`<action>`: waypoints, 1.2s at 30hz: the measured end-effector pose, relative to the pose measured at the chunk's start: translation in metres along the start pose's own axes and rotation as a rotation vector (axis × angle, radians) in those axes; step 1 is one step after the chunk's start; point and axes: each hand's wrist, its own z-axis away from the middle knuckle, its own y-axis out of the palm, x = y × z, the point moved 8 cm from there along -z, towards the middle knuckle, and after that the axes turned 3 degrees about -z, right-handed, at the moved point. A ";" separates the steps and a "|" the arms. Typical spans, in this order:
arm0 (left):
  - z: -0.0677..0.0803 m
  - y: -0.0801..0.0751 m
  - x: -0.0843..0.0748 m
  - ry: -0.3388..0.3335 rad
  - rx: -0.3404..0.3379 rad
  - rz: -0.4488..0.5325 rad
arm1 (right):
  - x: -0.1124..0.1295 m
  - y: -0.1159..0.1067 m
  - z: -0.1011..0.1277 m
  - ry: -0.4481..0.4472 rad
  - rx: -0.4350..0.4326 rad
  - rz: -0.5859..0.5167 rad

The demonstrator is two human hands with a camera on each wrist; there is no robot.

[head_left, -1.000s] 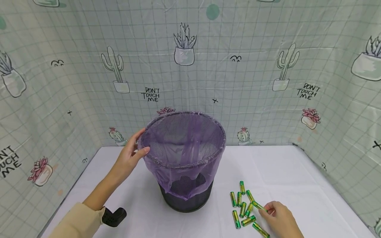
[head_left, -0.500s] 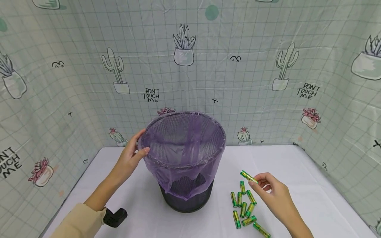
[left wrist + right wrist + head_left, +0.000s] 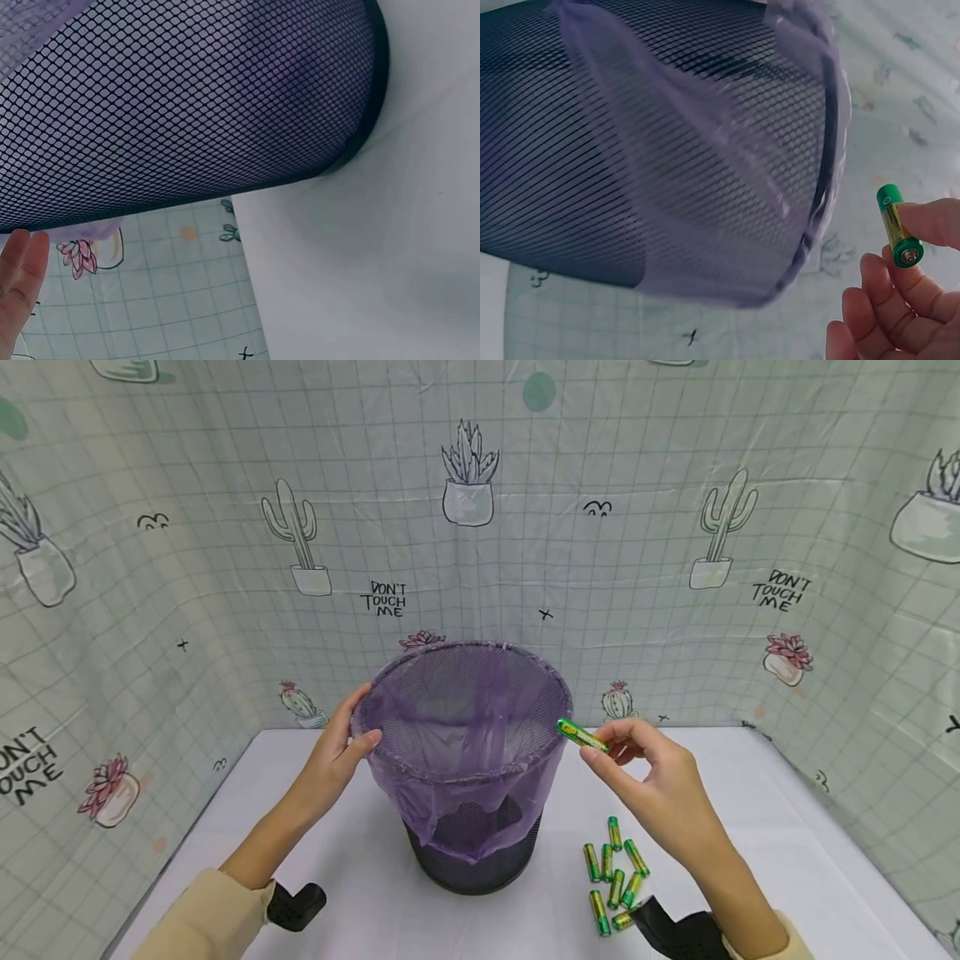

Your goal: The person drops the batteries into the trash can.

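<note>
Well, left of the bin comes a beige sleeve (image 3: pixel 206 914), with a black wrist camera (image 3: pixel 296 907) at its cuff; the left hand (image 3: pixel 333 756) is on the bin's left rim, gripping it with the thumb on the near side and the other fingers round the outside; the bin (image 3: pixel 472 878) itself, of black mesh, stands upright on a white table (image 3: pixel 345 860); a purple bag (image 3: pixel 536 797) lines it, folded over the rim and hanging loosely down the outside; behind the bin hangs a pale checked cloth (image 3: pixel 547 560) printed with potted plants; at the bin's right rim is a green and yellow battery (image 3: pixel 582 735), held slantwise and, in the right wrist view, apart from the bin; right of the bin's foot, loose batteries (image 3: pixel 616 888) lie scattered on the table, close together, one of them partly hidden by the other black wrist camera (image 3: pixel 682 933); farthest right of the bin, the right hand (image 3: pixel 663 772) pinches the held battery between thumb and forefinger, its remaining fingers bent; below that hand, a second beige sleeve (image 3: pixel 780 939) shows at the lower edge.
</note>
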 end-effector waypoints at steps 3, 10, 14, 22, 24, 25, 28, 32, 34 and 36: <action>0.000 0.000 0.001 -0.004 -0.003 -0.005 | 0.013 0.009 -0.011 -0.052 0.027 0.015; 0.000 0.001 0.002 -0.014 0.001 -0.005 | 0.028 0.033 -0.028 -0.165 0.077 0.025; -0.001 0.002 0.001 -0.015 0.004 0.000 | 0.027 0.043 -0.031 -0.176 0.105 0.052; 0.000 0.001 0.002 -0.014 0.002 0.006 | 0.018 0.047 -0.031 -0.112 0.125 0.047; 0.000 0.001 0.003 -0.017 -0.001 0.002 | 0.015 0.046 -0.030 -0.094 0.121 0.040; 0.000 0.001 0.004 -0.019 -0.001 -0.003 | 0.013 0.046 -0.030 -0.086 0.118 0.034; 0.000 0.002 0.005 -0.024 0.000 -0.004 | 0.010 0.044 -0.028 -0.065 0.109 0.013; 0.000 0.002 0.005 -0.025 0.002 0.002 | 0.007 0.044 -0.027 -0.047 0.104 -0.013; 0.000 0.003 0.004 -0.024 0.004 0.007 | 0.007 0.044 -0.026 -0.044 0.099 -0.019; 0.000 0.003 0.004 -0.022 0.007 0.014 | 0.007 0.044 -0.026 -0.043 0.093 -0.021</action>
